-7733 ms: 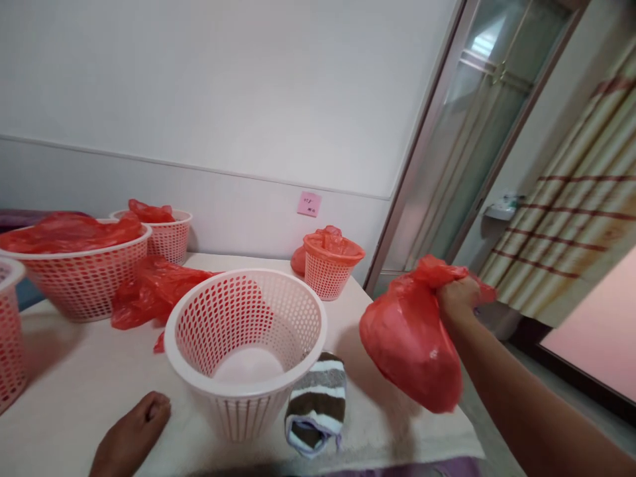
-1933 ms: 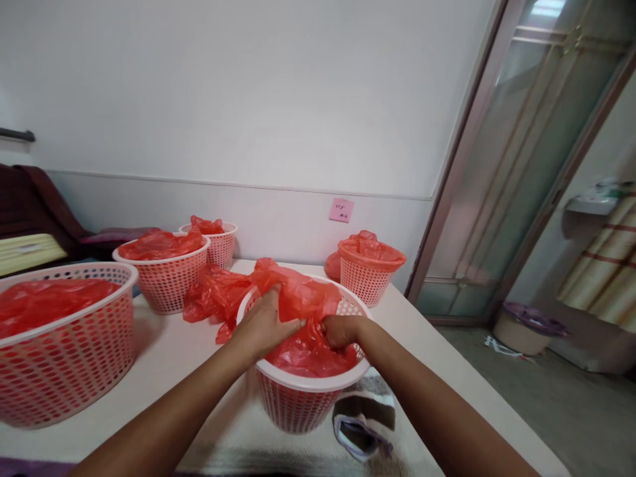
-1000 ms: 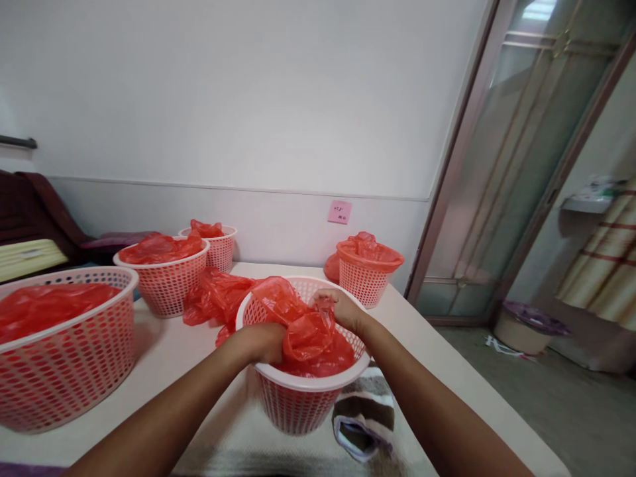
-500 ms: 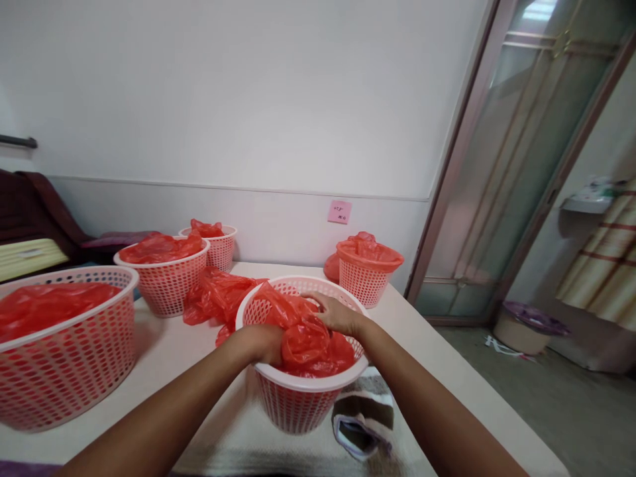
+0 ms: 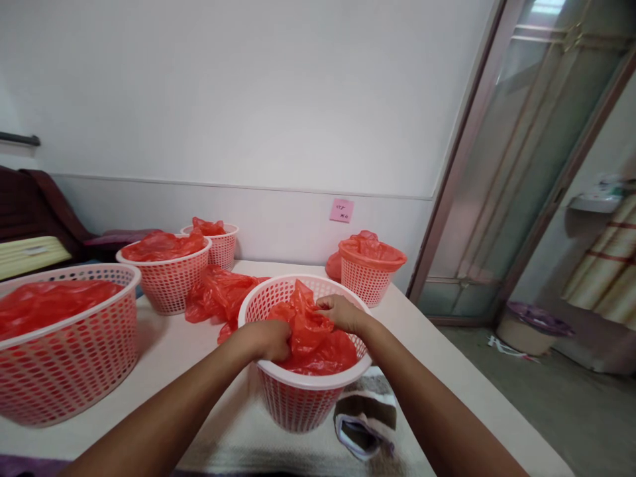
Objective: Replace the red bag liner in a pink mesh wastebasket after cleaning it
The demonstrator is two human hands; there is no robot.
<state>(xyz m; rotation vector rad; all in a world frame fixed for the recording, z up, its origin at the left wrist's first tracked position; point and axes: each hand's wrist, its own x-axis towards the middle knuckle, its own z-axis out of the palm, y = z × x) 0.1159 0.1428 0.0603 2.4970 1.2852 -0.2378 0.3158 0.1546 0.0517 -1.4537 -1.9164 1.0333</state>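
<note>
Red crumpled plastic bag [image 5: 307, 334] | lower centre, between hands | right hand [image 5: 342, 313]: grip pinches it | left hand [image 5: 273, 339]: cannot tell grip

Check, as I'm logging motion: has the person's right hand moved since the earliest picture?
Yes, leftward: the right hand, once well right of the square pink paper note, now shows below it.

Your left grip [image 5: 274, 341] and right grip [image 5: 344, 314]: bare skin. Forearms [image 5: 173, 403] bare too, slim, smooth outline, tapering to narrow wrists [image 5: 365, 326].
</note>
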